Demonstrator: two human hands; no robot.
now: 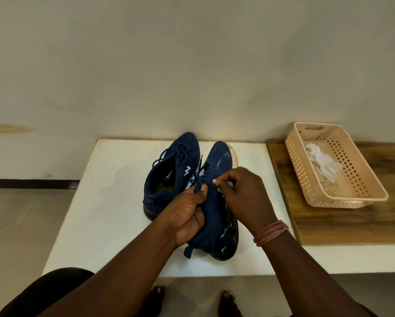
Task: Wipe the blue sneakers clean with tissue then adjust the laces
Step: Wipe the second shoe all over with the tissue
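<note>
Two dark blue sneakers lie side by side on a white table [100,202]. The left sneaker [171,170] rests flat with its opening facing me and its laces loose. The right sneaker [217,216] is tilted onto its side. My left hand [187,213] grips its heel and collar, with the thumb pinning a blue lace [201,177] near the tongue. My right hand [242,193] is curled over the sneaker's upper side and pinches at the lace area. Something white shows at its fingertips; I cannot tell what it is.
A peach perforated plastic basket [361,193] holding crumpled white tissue [322,163] stands on a wooden surface [342,227] to the right of the white table. A plain wall rises behind. My feet show on the floor below the table's near edge.
</note>
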